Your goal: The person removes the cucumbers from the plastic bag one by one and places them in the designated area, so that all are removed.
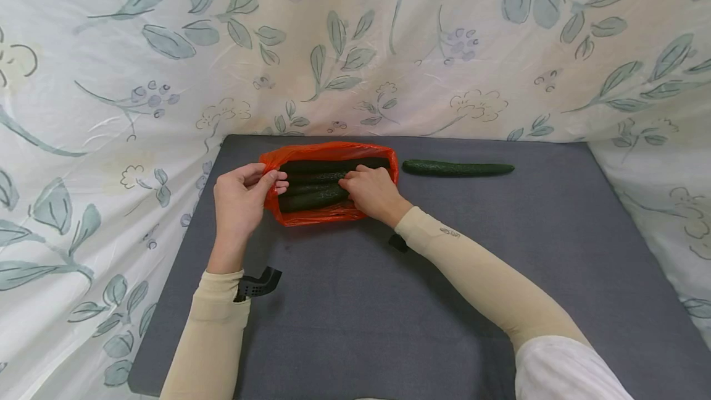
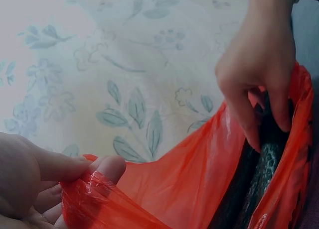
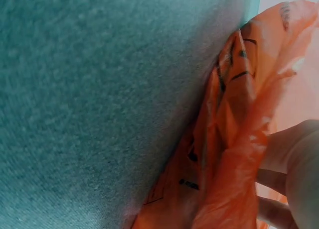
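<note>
An orange plastic bag [image 1: 333, 152] lies at the back of the grey table [image 1: 355, 313] with dark green cucumbers [image 1: 311, 197] inside it. My left hand [image 1: 241, 193] pinches the bag's left edge [image 2: 94, 194] between thumb and fingers. My right hand [image 1: 372, 190] reaches into the bag's mouth, its fingers [image 2: 249, 119] curled down onto a cucumber [image 2: 264, 164]. In the right wrist view only the bag's plastic [image 3: 234, 139] and the fingers [image 3: 294, 154] against it show. Another cucumber [image 1: 458, 168] lies loose on the table to the right of the bag.
A leaf-patterned white cloth [image 1: 111, 79] hangs behind and on both sides of the table. Bare grey table surface stretches in front of the bag and to the right.
</note>
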Tool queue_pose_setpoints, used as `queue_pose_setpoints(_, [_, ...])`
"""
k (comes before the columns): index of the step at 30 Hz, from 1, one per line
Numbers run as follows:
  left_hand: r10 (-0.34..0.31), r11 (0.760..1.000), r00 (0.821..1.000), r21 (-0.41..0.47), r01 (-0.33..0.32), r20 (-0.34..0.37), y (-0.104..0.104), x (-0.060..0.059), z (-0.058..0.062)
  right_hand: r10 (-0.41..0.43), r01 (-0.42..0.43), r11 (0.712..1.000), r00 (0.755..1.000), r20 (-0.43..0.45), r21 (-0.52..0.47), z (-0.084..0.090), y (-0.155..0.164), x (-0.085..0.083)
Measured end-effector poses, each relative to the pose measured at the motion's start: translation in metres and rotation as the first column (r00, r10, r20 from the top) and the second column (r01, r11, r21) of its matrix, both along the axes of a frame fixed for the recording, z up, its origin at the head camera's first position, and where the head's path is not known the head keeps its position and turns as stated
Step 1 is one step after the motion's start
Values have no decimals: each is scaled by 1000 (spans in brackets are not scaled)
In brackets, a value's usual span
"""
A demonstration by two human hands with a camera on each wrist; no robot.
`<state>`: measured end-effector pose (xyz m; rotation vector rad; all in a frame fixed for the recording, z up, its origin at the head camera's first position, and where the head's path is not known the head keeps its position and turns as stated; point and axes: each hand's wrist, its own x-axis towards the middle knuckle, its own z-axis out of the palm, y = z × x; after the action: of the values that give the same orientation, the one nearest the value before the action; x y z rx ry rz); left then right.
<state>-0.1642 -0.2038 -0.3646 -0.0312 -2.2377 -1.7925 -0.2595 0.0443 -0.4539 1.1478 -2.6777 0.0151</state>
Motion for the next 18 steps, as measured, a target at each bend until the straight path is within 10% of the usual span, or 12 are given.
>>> queue_pose_setpoints(18, [9, 1000, 1000, -13, -9, 18, -5, -3, -1, 1, 1, 999, 998, 56, -43, 27, 14, 16])
